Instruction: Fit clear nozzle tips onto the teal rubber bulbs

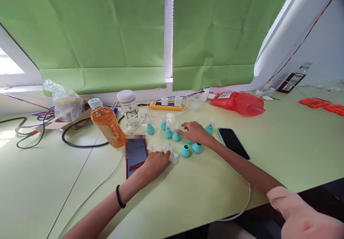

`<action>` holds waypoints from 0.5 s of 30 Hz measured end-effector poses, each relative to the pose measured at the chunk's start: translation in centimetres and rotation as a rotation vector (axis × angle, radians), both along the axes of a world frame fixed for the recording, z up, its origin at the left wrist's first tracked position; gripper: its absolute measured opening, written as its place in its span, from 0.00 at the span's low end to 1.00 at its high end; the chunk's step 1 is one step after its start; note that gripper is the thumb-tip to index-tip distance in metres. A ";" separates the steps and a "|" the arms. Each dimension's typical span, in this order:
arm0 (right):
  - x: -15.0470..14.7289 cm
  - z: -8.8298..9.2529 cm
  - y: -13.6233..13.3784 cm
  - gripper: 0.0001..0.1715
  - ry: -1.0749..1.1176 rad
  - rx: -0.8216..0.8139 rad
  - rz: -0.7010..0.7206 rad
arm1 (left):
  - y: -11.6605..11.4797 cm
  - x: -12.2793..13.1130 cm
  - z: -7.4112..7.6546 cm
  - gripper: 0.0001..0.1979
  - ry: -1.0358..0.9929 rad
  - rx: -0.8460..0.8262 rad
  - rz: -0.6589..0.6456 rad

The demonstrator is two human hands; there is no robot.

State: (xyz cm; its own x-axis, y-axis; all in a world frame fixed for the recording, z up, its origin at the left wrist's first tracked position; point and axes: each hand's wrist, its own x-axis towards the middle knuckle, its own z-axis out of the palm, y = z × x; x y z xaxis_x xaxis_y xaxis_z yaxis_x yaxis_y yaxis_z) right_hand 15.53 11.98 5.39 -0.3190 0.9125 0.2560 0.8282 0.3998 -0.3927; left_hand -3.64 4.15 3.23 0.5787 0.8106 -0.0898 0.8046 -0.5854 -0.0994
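Observation:
My left hand (157, 163) is low over a small pile of translucent white tips (168, 147), fingers curled, its fingertips closed at the edge of one translucent tip (174, 159). My right hand (195, 132) reaches in from the right, thumb and index finger apart, beside a teal squeeze bulb (176, 136) topped with a translucent tip. Several similar tipped bulbs (149, 129) stand around it. Two teal bulbs without tips, one (185, 151) in front and another (197, 148) under my right forearm, show open necks. My right hand partly hides other bulbs behind it.
A lit phone (135, 154) lies left of the pile, a dark-screened phone (233, 143) on the right. Behind stand an orange drink bottle (109, 124), a clear jar (130, 111) and a yellow power strip (166, 106). A red bubble-wrap package (238, 103) and cables (88, 144) lie about.

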 end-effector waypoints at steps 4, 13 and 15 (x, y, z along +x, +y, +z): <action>-1.3 -0.1 0.9 0.15 -0.005 -0.023 0.074 | -0.1 -0.2 0.6 0.10 -0.016 -0.008 -0.008; -0.4 2.4 -5.3 0.13 0.473 0.291 0.206 | 0.3 -0.9 3.1 0.20 -0.255 0.043 0.137; -0.4 2.3 -7.7 0.10 0.474 0.197 0.353 | 0.1 -1.1 3.5 0.21 -0.479 -0.002 0.152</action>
